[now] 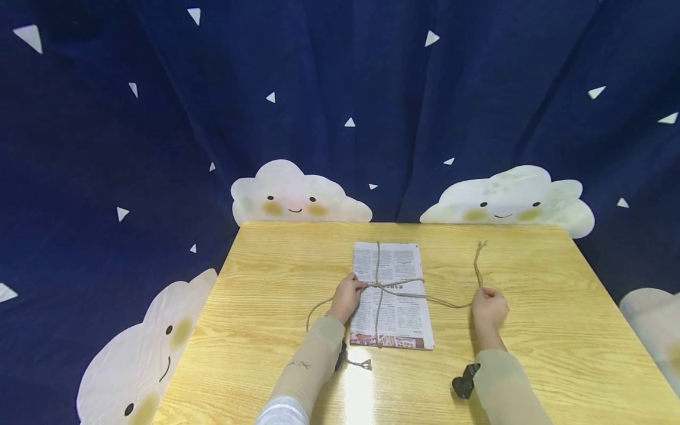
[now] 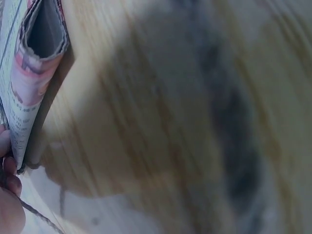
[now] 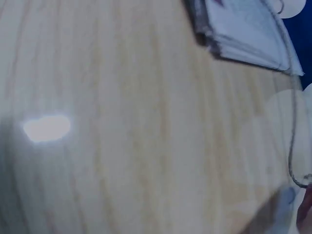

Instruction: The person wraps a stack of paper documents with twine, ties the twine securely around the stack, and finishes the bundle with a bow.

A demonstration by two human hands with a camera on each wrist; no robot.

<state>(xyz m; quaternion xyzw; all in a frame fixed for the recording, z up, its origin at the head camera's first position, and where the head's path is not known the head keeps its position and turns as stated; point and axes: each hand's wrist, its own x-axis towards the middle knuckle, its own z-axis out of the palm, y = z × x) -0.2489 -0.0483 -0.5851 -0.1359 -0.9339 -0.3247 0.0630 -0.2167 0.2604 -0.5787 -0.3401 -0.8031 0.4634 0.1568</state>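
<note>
A folded newspaper stack [image 1: 401, 319] lies on the table with a thin grey-brown rope [image 1: 446, 303] around it. One strand runs lengthwise and others cross it near the middle. My left hand [image 1: 347, 297] pinches the rope at the stack's left edge, and a loose length trails from it to the left. Off to the right, my right hand [image 1: 490, 307] pinches the other length, whose frayed end sticks up past the fingers. In the left wrist view the newspaper's folded edge [image 2: 29, 83] stands beside the fingertips. The right wrist view shows the rope [image 3: 293, 122] sagging between stack and hand.
The wooden table [image 1: 276, 260] spreads out around the stack. Another frayed rope end [image 1: 361, 364] lies near the left forearm. A dark blue curtain [image 1: 319, 88] with white triangles and clouds hangs behind the table. Each wrist carries a black camera mount [image 1: 466, 381].
</note>
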